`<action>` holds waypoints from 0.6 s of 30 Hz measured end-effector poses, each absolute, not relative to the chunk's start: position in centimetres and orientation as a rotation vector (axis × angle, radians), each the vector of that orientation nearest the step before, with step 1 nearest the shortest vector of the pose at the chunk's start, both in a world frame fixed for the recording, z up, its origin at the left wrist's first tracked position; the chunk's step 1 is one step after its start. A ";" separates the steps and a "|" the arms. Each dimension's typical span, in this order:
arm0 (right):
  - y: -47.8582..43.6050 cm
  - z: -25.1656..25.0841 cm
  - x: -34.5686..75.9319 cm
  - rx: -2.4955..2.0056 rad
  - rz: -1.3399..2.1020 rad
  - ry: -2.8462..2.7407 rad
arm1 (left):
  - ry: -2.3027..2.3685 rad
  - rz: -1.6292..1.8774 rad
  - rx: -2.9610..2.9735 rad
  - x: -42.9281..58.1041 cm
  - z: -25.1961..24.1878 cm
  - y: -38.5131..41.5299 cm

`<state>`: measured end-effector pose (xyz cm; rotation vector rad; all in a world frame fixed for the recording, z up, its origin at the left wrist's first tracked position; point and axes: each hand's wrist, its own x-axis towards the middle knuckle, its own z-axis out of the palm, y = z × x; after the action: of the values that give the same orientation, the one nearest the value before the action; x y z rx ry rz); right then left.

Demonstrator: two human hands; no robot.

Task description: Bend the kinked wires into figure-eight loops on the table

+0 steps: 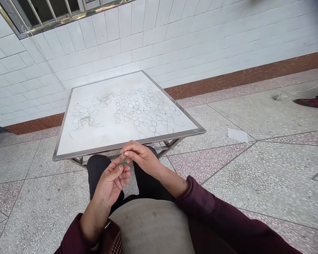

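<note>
Both my hands meet just below the near edge of a low white table (76, 141). My right hand (140, 157) is curled, its fingertips pinching a thin piece of wire (123, 163). My left hand (112, 181) lies palm up beneath it, fingers bent, its fingertips touching the same wire. On the tabletop lie several bent wire loops shaped like figure eights (145, 111) in rows on the right. A tangle of loose unbent wire (87, 116) lies on the left.
The table has a metal frame and stands against a white tiled wall (175, 38). Speckled stone floor surrounds it. A scrap of paper (237, 135) lies on the floor to the right. Another person's shoe (311, 102) shows at the far right.
</note>
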<state>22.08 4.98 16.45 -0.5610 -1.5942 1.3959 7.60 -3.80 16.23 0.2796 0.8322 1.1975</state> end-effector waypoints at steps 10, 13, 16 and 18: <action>5.5 16.0 22.3 -0.354 1.459 -1.579 | 0.815 1.243 0.254 7.4 16.1 -3.9; 5.6 15.6 22.4 -0.371 1.481 -1.588 | 0.875 1.268 0.258 7.6 16.0 -3.8; 5.5 15.2 22.4 -0.441 1.528 -1.551 | 0.975 1.349 0.352 7.8 16.0 -3.9; 5.3 15.0 22.5 -0.521 1.624 -1.449 | 1.084 1.447 0.506 7.8 16.0 -4.0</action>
<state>22.48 5.34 15.04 -0.5213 -1.4487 1.6244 7.78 -3.96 15.98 0.5063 1.0844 1.4466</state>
